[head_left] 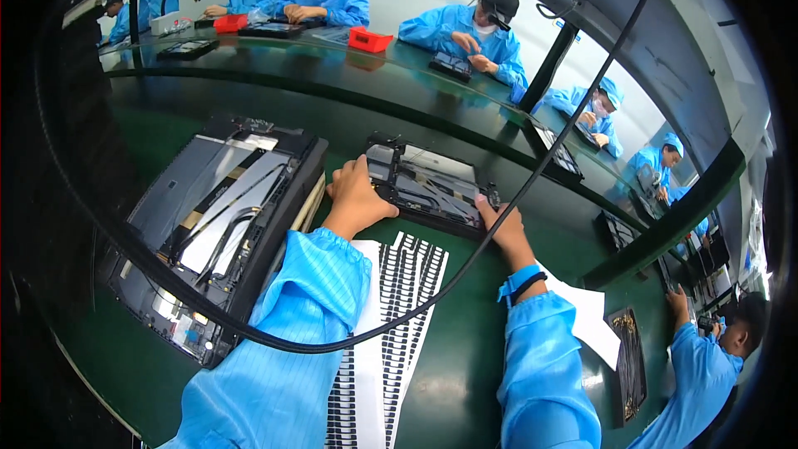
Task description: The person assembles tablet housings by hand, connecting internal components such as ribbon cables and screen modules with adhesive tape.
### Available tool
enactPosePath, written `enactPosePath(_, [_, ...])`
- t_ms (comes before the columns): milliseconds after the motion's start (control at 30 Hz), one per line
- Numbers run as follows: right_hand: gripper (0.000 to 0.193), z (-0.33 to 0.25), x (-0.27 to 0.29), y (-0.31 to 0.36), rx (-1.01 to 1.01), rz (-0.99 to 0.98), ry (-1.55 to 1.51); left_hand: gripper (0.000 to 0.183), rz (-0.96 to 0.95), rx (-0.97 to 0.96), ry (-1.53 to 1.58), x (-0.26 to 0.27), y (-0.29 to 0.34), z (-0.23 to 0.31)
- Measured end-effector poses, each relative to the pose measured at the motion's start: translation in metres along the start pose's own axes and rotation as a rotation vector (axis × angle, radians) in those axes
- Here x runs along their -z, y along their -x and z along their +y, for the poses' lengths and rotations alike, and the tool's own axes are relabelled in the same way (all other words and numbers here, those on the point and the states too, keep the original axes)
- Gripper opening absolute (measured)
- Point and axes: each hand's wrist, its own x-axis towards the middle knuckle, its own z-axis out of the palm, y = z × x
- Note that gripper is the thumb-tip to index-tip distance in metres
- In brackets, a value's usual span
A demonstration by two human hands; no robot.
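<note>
An opened tablet-like device (pixel 432 181) with a black frame, silver inner parts and dark cables lies on the green bench in front of me. My left hand (pixel 357 202) is closed around its left edge. At its right corner, my right hand (pixel 504 229) grips with the thumb on the rim, and the fingers underneath are partly hidden. To the left stands a stack of similar opened devices (pixel 212 208), close beside my left hand. Between my forearms lie white sheets (pixel 391 308) bearing rows of small black adhesive pieces.
A white paper (pixel 586 312) and a dark tray of thin cables (pixel 628 357) lie to the right. A black cable (pixel 532 179) hangs across the view. Beyond a raised green shelf (pixel 332 75) are red bins (pixel 370 39) and several co-workers in blue. Another person (pixel 706 366) works at right.
</note>
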Motion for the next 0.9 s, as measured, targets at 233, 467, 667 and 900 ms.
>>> enactPosePath(233, [0.044, -0.008, 0.022, 0.025, 0.063, 0.328, -0.852, 0.087, 0.316, -0.369, 0.477, 0.013, 0.0, 0.01])
enactPosePath(467, [0.025, -0.012, 0.114, 0.08, 0.2, 0.121, -1.33, 0.081, 0.226, -0.447, 0.858, 0.042, 0.022, 0.043])
enactPosePath(667, [0.03, 0.069, 0.145, 0.168, 0.079, 0.083, -1.378, 0.068, 0.124, -0.62, 0.339, 0.051, 0.172, 0.044])
enactPosePath(900, [0.034, 0.133, 0.128, 0.264, -0.103, -0.003, -1.357, 0.056, -0.614, -0.833, -0.171, 0.114, 0.258, -0.004])
